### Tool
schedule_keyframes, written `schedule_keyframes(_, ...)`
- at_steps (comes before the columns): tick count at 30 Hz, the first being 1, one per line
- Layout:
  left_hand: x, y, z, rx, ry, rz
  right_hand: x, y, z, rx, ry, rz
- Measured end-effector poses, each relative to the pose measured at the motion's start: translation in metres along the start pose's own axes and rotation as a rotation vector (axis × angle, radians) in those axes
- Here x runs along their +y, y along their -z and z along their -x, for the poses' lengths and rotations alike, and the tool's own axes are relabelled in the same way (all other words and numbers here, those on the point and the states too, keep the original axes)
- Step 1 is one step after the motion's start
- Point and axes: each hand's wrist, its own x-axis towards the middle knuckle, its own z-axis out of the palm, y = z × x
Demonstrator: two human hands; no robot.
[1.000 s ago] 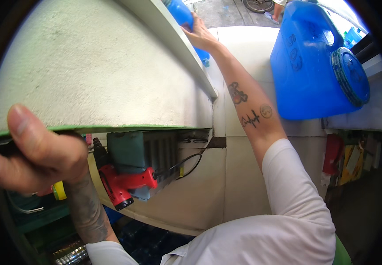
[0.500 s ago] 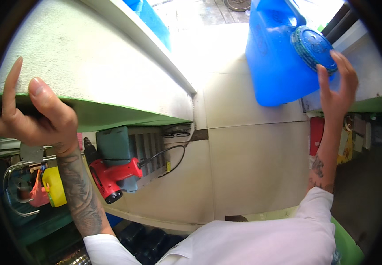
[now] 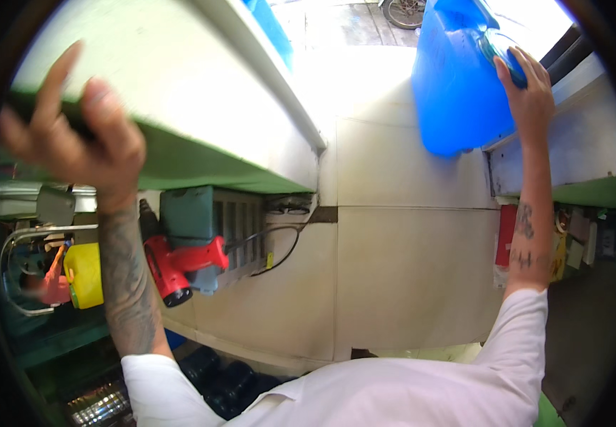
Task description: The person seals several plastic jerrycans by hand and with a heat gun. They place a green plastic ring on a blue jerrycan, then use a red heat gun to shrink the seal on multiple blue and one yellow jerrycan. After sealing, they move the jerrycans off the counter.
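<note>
A big blue plastic water jug (image 3: 457, 92) stands tilted at the upper right, its round blue cap (image 3: 502, 48) facing up toward me. My right hand (image 3: 534, 99) reaches far out to it, with thumb and fingers curled over the cap's edge; part of the cap is hidden under them. My left hand (image 3: 84, 135) is raised at the left beside a white panel (image 3: 180, 85) with a green lower edge. Its fingers are spread and slightly smeared by motion, and nothing shows in them.
Below the left panel lie a red heat gun (image 3: 180, 265) with a black cord and a grey-blue slatted crate (image 3: 212, 220). A yellow container (image 3: 84, 274) sits by my left forearm. At the right is a white ledge (image 3: 571, 124). A bicycle wheel (image 3: 404, 11) shows beyond.
My right hand has closed over the cap from a looser pose at its edge. The jug now sits higher in view. My left hand has shifted slightly up and right.
</note>
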Motion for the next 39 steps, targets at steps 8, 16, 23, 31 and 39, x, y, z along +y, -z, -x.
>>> schedule_keyframes(8,0.015,-0.004,-0.005,0.003,0.132,-0.07,-0.022,0.007,-0.008,-0.339,-0.073,0.154)
schedule_keyframes(16,0.061,0.055,-0.001,-0.371,0.352,0.462,-0.242,0.165,0.325,-1.682,-0.392,-0.619)
schedule_keyframes(23,0.194,0.35,0.171,-0.836,0.158,1.154,-0.379,0.298,0.462,-1.502,-0.653,-0.939)
schedule_keyframes(31,0.132,0.653,0.317,-1.722,0.99,1.526,-0.478,0.453,0.557,-1.704,-1.228,-0.711)
schedule_keyframes(39,0.034,0.689,0.394,-1.469,1.112,1.291,-0.597,0.458,0.483,-2.011,-0.735,-0.808)
